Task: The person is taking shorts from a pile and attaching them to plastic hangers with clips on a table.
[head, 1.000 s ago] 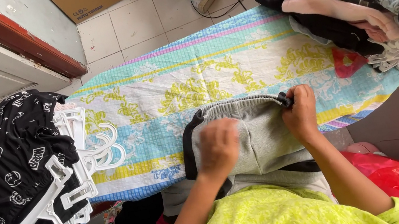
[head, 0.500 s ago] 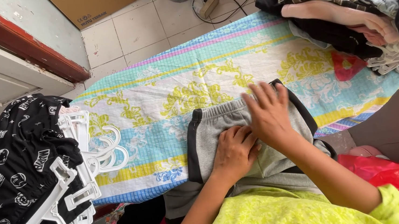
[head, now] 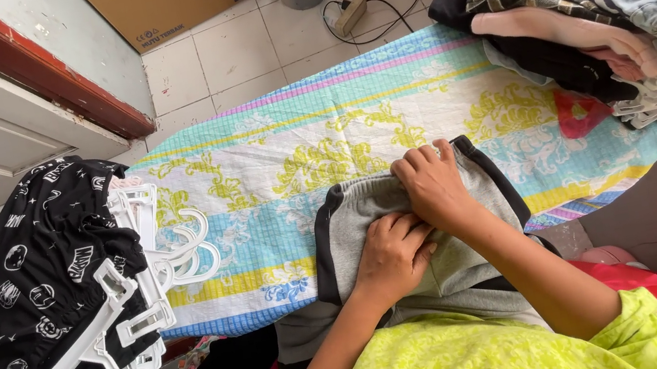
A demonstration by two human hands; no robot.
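Both hands (head: 416, 219) press grey shorts (head: 352, 216) at the board's (head: 256, 179) near edge.

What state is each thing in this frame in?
Grey shorts: laid flat on the board, under both hands.
Left hand: pressing on the shorts.
Right hand: flat on the shorts.
Ironing board cover: spread out.
Black printed garments: clipped on white hangers, stacked.
Clothes pile: heaped.
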